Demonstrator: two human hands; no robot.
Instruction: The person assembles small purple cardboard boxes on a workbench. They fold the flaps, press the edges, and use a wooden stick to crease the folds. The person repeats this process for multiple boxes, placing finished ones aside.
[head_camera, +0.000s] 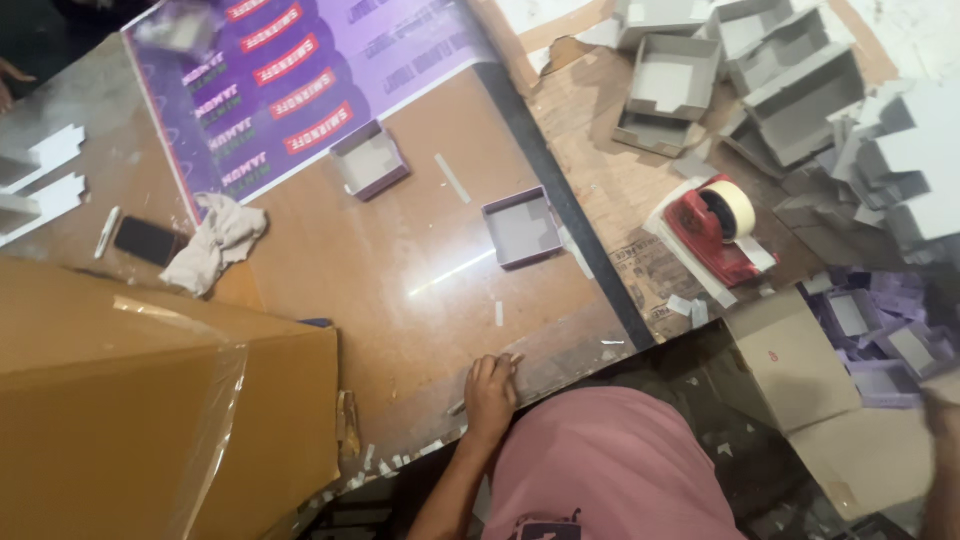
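Brown tabletop (400, 290) under glass fills your view, with a big tan cardboard box (150, 400) at its near left and a purple printed sheet (300, 80) at the far end. Two small purple-edged box trays (521, 228) sit mid-table, well apart from your left hand (490, 392), which rests at the near edge, fingers curled and holding nothing. Your right hand (943, 420) is a blur at the frame's edge beside a brown carton flap (790, 355); its grip can't be told.
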